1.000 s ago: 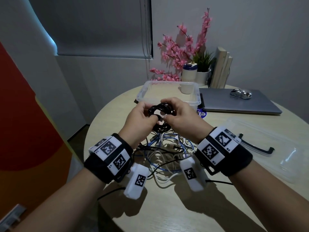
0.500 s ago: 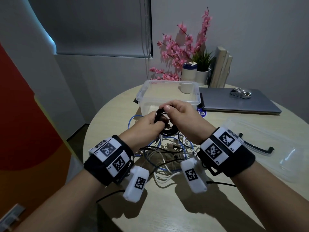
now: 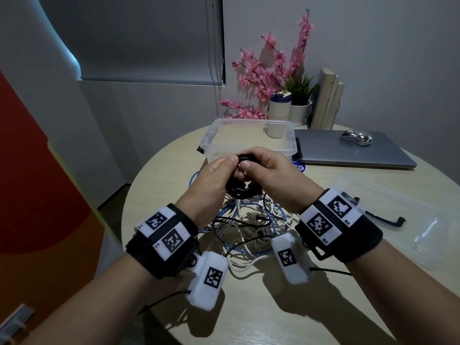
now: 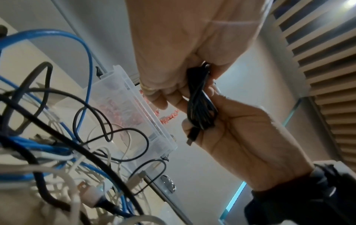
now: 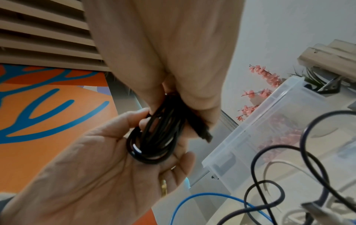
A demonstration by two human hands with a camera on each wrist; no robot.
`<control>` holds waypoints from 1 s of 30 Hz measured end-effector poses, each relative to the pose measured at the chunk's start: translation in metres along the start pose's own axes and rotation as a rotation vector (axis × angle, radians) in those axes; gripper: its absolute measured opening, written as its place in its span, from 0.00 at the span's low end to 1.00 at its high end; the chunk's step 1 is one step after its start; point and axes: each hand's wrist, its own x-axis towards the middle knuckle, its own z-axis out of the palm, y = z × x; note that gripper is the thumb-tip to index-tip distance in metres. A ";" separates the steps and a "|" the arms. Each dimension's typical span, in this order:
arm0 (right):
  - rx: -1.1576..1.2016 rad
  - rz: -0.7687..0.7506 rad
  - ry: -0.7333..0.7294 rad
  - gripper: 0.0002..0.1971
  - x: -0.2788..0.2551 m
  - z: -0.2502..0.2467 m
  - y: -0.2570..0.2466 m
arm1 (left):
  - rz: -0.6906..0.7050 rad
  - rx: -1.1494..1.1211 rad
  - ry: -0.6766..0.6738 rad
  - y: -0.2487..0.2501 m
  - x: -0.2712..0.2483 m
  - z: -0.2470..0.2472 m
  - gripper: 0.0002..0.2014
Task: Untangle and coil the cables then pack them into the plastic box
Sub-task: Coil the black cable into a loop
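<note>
Both hands, left (image 3: 211,180) and right (image 3: 271,175), gripped a black coil (image 3: 242,188) above the tangle (image 3: 249,227). The box (image 3: 249,138) stood just behind them.

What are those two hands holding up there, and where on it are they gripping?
A coiled black cable. The left hand holds the coil's lower loops across palm and fingers; the right hand pinches the bundle at its upper part.

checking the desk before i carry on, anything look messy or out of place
Only the expected mess: a tangle of cables sprawls on the table under both hands. The box is upright, its lid lying flat to the right. Nothing looks spilled or broken.
</note>
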 end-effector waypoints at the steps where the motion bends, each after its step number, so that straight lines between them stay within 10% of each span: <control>1: -0.027 -0.005 0.001 0.11 0.000 -0.001 0.000 | 0.015 0.009 -0.006 -0.001 0.000 0.000 0.17; 7: -0.119 -0.028 0.012 0.11 -0.001 -0.002 0.001 | 0.131 0.367 0.024 -0.001 0.000 -0.003 0.30; 30: 0.168 0.213 -0.079 0.16 -0.008 -0.021 -0.005 | 0.152 0.402 0.055 0.005 0.007 -0.012 0.20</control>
